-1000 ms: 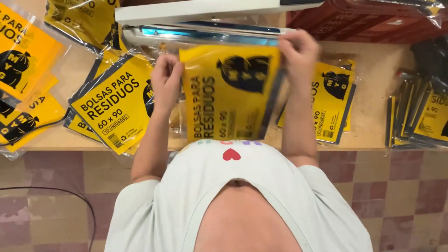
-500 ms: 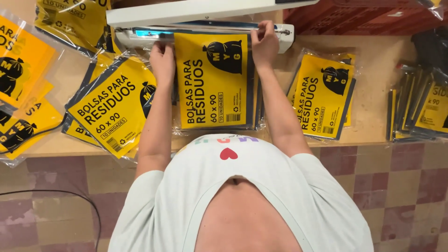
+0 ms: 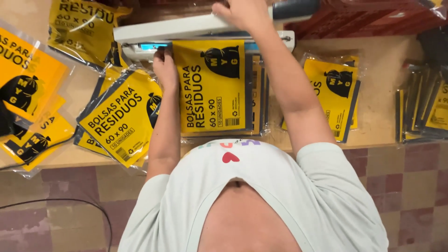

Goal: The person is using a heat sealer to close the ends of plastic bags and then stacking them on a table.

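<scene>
Your left hand is pinching the yellow packet at the counter's far edge; your right hand is curled, pressing the sealer's white arm.

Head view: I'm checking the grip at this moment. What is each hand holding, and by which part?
Left hand holds the yellow packet at its upper left edge; right hand grips the sealer's white arm at its free end.

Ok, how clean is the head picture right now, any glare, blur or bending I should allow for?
Head view: even warm light, soft shadows. Glare streaks the clear wrap of the packets on the left. The right hand on the sealer arm is cut by the top edge and slightly soft; the left hand and the middle packet are sharp. The table edge bows slightly, suggesting wide-lens distortion.
</scene>
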